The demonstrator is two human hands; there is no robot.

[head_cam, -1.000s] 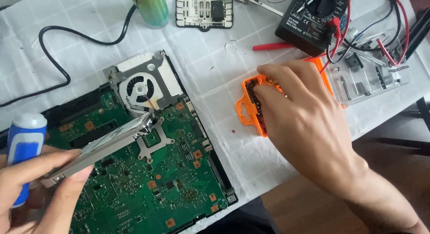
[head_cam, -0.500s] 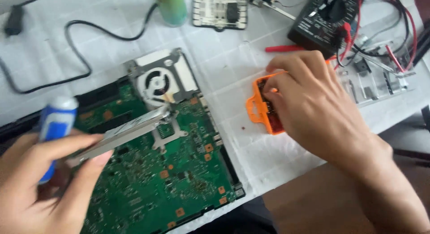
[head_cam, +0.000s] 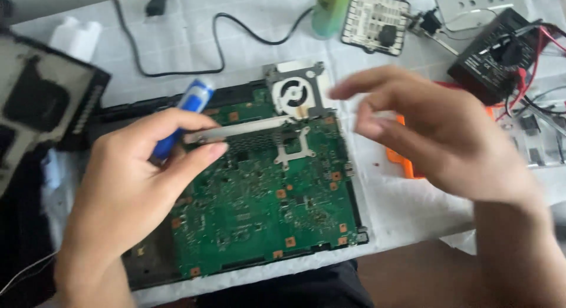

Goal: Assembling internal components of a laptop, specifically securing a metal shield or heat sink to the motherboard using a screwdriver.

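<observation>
The left hand (head_cam: 127, 184) is closed around two things at once: a screwdriver (head_cam: 183, 122) with a blue and white handle, and the near end of a flat silver metal bar (head_cam: 247, 130) pinched between thumb and forefinger. The bar runs to the right, across the top of the green circuit board (head_cam: 265, 207), and its far end sits by the small fan (head_cam: 293, 94) in its metal frame at the board's upper edge. The board lies flat in its dark casing on a white cloth (head_cam: 401, 213) that covers the table.

The right hand (head_cam: 436, 137) hangs in the air to the right of the fan, fingers loosely spread and holding nothing; it is blurred. Under it, mostly hidden, lies an orange case (head_cam: 404, 163) on the cloth just beside the board's right edge.

Further back on the table are a black meter (head_cam: 489, 69) with red and black leads, a green bottle (head_cam: 330, 13), a small white-framed gridded part (head_cam: 377, 22), and a black cable (head_cam: 194, 48) curling across the cloth. A dark panel (head_cam: 41, 101) stands at the far left.
</observation>
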